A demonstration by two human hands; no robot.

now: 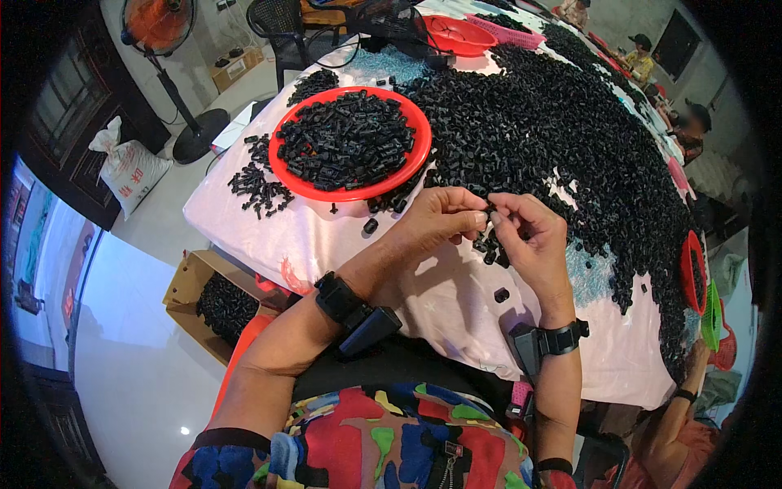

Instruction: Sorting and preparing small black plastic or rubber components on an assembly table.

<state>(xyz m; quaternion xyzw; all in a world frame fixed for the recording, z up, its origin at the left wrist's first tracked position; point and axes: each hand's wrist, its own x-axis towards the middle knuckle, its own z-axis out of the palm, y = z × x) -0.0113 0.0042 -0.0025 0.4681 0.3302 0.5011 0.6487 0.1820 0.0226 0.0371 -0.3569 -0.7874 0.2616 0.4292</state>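
My left hand (442, 218) and my right hand (535, 244) meet above the near side of the table, thumbs and forefingers pinched together. Between the fingertips is a small black part (490, 207), mostly covered, so its shape is hard to make out. Just beneath the hands lie a few loose black plastic pieces (491, 249). One black cylindrical piece (501, 295) sits alone nearer to me, and another black cap-like piece (371, 226) is left of my left hand. Beyond my left hand stands a round red basin (334, 195) heaped with black plastic parts.
A broad pile of black parts (538, 122) spreads over the pale tablecloth (456, 326). Left of the table are a cardboard box (189, 281) of black pieces, a standing fan (175, 90) and a white sack (134, 175). A co-worker's arm (680, 407) reaches in at the right.
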